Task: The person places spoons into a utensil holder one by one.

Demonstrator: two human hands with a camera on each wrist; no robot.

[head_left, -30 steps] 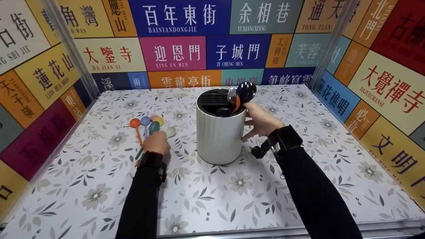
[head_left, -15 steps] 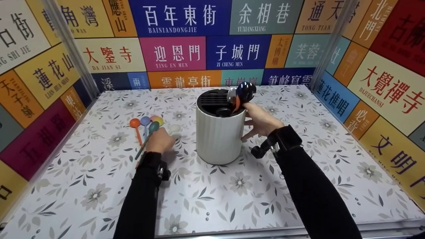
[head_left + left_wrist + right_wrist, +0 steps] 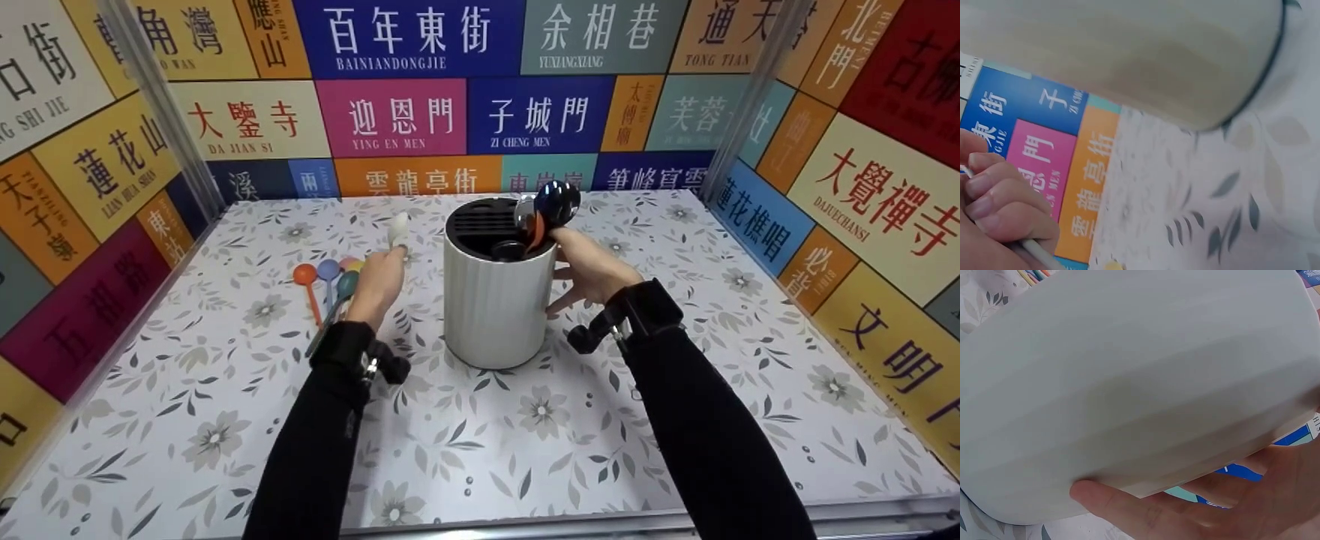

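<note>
In the head view my left hand [image 3: 379, 285] grips the handle of a white spoon [image 3: 399, 227], its bowl pointing up and away. The left wrist view shows my fingers curled round the thin white handle [image 3: 1039, 254]. Right of that stands a white ribbed utensil holder [image 3: 495, 315] with a black slotted top [image 3: 480, 221]. My right hand [image 3: 596, 271] rests against the holder's right side, fingers spread; the right wrist view shows the thumb [image 3: 1106, 500] lying along its wall. A glossy black spoon [image 3: 559, 202] and an orange utensil [image 3: 537, 231] stick out of the holder.
Left of my left hand lie several colored spoons: an orange spoon [image 3: 304, 276], a blue spoon [image 3: 328, 270], a dark green spoon [image 3: 346, 285], with pink and yellow ones partly hidden. The floral tabletop [image 3: 465, 450] is enclosed by sign-printed walls [image 3: 390, 116] behind and on both sides.
My left hand has moved right and away from me, lifting the white spoon from beside the other spoons. The right hand has stayed against the holder.
</note>
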